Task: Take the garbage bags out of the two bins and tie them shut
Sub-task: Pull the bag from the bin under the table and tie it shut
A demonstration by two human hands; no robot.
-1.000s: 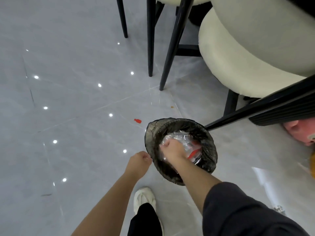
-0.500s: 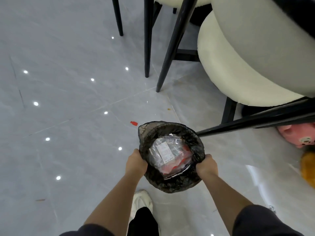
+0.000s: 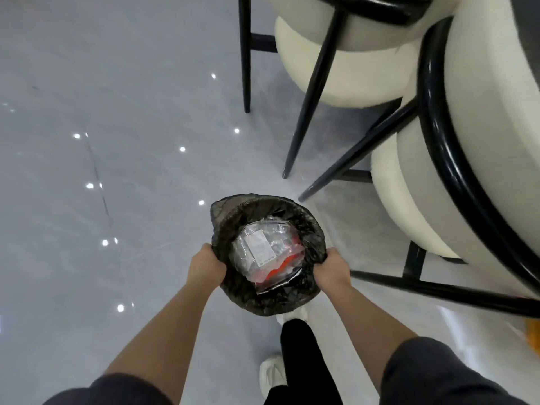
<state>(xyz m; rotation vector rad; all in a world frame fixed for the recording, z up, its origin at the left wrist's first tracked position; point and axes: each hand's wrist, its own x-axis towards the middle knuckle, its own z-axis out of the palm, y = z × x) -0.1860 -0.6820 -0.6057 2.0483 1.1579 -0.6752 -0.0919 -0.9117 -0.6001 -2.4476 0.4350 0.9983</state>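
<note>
Garbage bag [image 3: 271, 299], black and crinkled, sits low in the middle of the view, gripped on both sides. Nearest the camera are two dark sleeves, the left sleeve [image 3: 117, 390] and the right sleeve [image 3: 438, 375], with bare forearms reaching forward from them. Between the arms a black trouser leg [image 3: 298, 340] shows, with a white shoe [image 3: 271, 375] beside it on the floor and a second white shoe [image 3: 295, 314] partly hidden under the bag's near edge.

The left hand [image 3: 206, 268] is clamped on the bag's left rim with its fingers curled over the plastic. The right hand [image 3: 331, 271] is clamped the same way on the right rim. The bag's mouth is wide open and round, its edge folded outward; whatever it lines is covered from sight. Inside lies a clear plastic packet [image 3: 263, 249] with a white printed label, and red wrapping [image 3: 277, 270] shows just beneath it.

Around the bag spreads a glossy grey tiled floor [image 3: 117, 83] dotted with small bright reflections. At the right edge a blurred orange object [image 3: 533, 331] lies on the floor. To the right stands a cream padded chair [image 3: 482, 141] with a black tubular frame, one of its legs ending near the bag's far rim. Farther back stands a second cream chair [image 3: 350, 68] on thin black legs.
</note>
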